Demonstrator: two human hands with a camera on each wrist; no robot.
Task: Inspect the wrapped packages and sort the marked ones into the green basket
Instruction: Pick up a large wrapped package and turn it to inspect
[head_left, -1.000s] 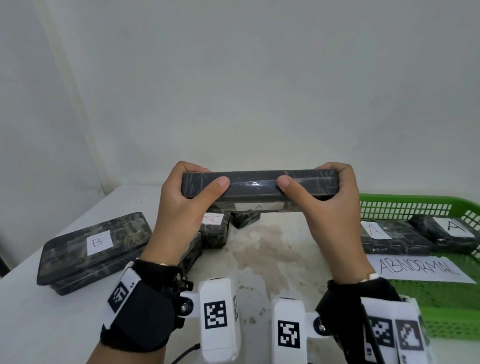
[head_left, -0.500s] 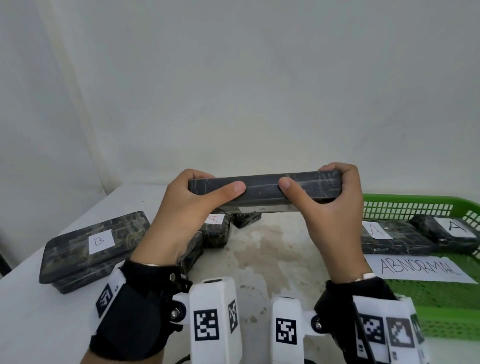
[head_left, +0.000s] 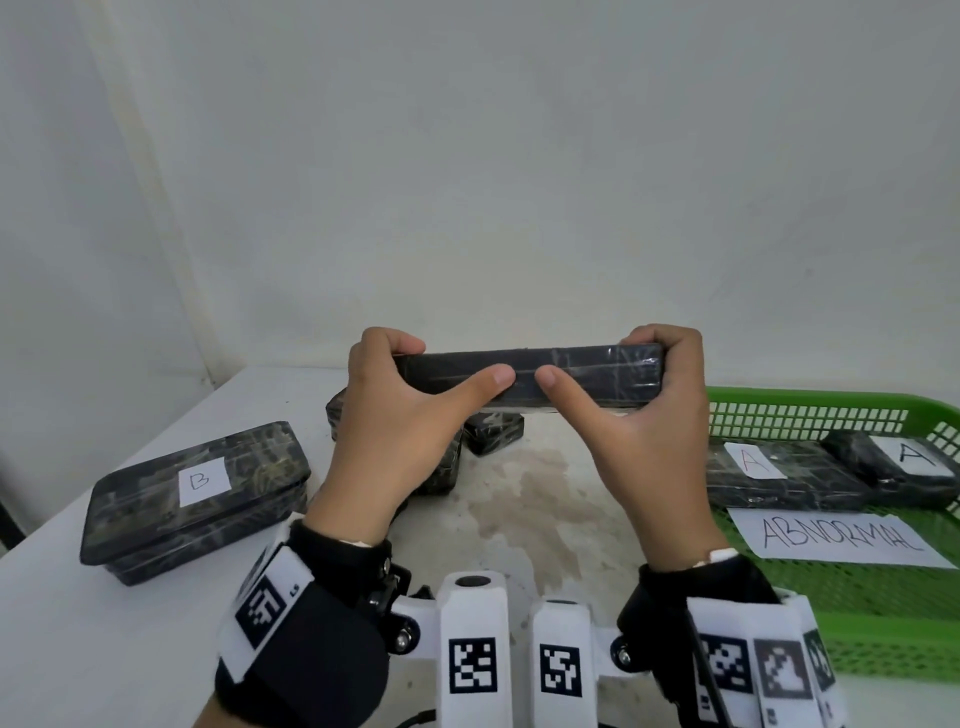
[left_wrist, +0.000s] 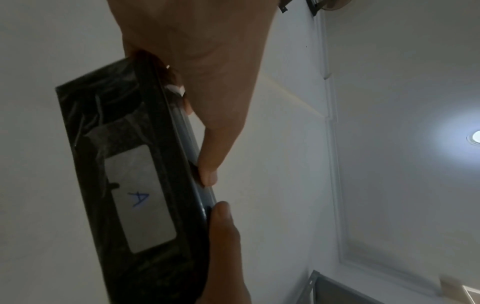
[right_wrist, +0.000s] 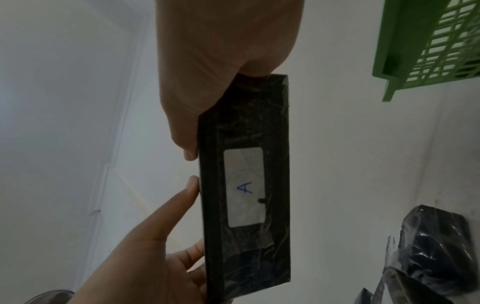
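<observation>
Fingers (head_left: 387, 343) round package (head_left: 571, 376) above stained table (head_left: 530, 483)

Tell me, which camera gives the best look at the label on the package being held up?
The right wrist view: the white label faces that camera squarely and its blue letter A reads clearly. The left wrist view also shows the label, but darker and at a slant. In the head view, only the held package edge shows, gripped by left hand and right hand.
</observation>
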